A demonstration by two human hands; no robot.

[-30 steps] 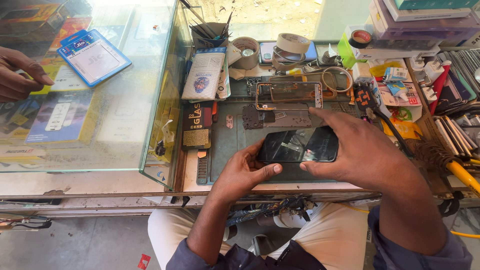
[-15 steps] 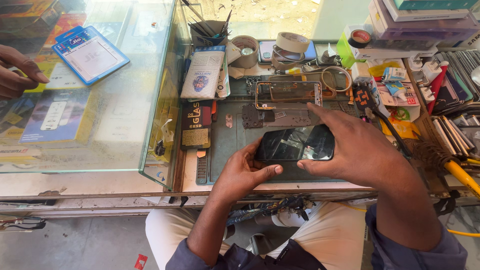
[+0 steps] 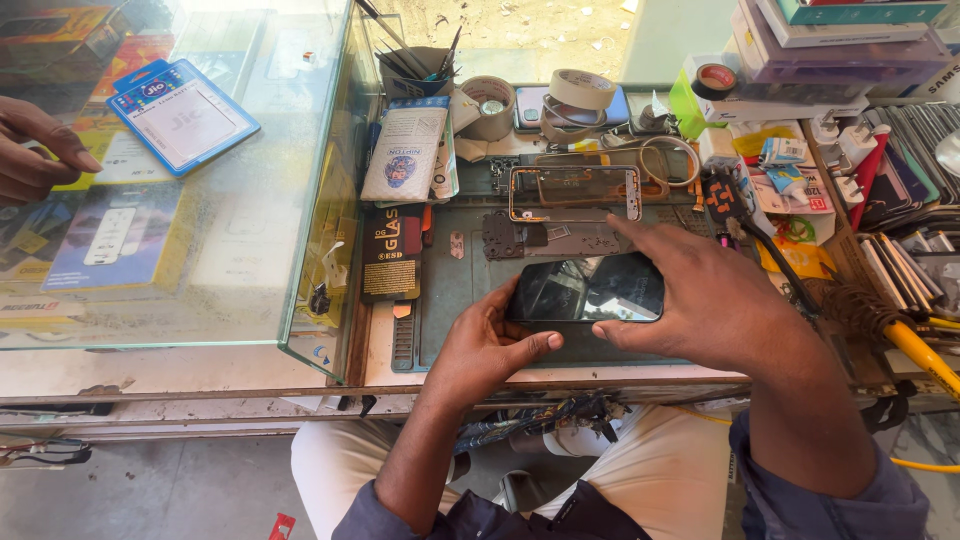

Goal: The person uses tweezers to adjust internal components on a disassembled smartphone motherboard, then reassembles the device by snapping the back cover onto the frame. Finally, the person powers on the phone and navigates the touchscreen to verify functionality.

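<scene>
Over the grey work mat at the front of a cluttered repair bench, both hands hold a dark smartphone flat, glass side up. Left hand closed on the phone's left end, thumb lying along the lower edge, fingers tucked under it. Right hand cupped over the right end, forefinger stretched along the top edge, thumb at the lower right corner; a firm two-handed grip, as if pressing along the rim. Phone looks whole from this side; whether the back is fitted, cannot tell. Just behind it on the mat: a bare phone frame, empty and open, and a dark inner plate lying loose, apart from the handset. Judgement: the handset in hand is near closed up, seating or checking the screen being the step in hand, while the frame and plate remain unassembled, if they belong to this job at all. Tape rolls, a tool cup and a packet sit further back. Left, beyond the glass counter, another person's hand rests, fingers curled.
</scene>
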